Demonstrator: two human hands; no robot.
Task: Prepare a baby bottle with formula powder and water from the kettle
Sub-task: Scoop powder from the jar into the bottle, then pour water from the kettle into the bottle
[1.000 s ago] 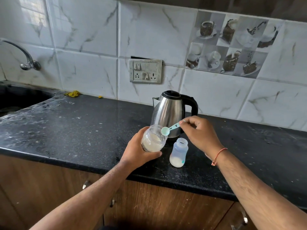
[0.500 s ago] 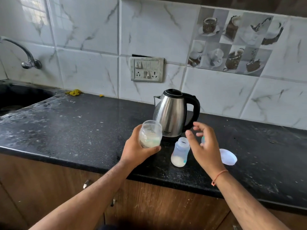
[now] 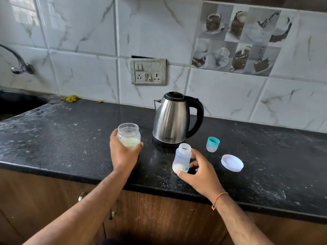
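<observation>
Views: one only, the head camera; no second view shares the scene.
Position: at head height, above the near edge of the counter, over the cabinet fronts.
Facing: toward 12 o'clock and tilted down, square to the tiled wall.
Lens: wide-angle; tile lines bow at the frame edges.
Nearness: close; both forearms enter from the bottom edge and reach mid-frame.
Centre of frame: the kettle, just above the middle.
Edges: tap and sink at 9 o'clock, picture tiles at 1 o'clock, cabinet fronts at 6 o'clock.
Hands in frame: left hand at 7 o'clock of the kettle, right hand at 5 o'clock.
</observation>
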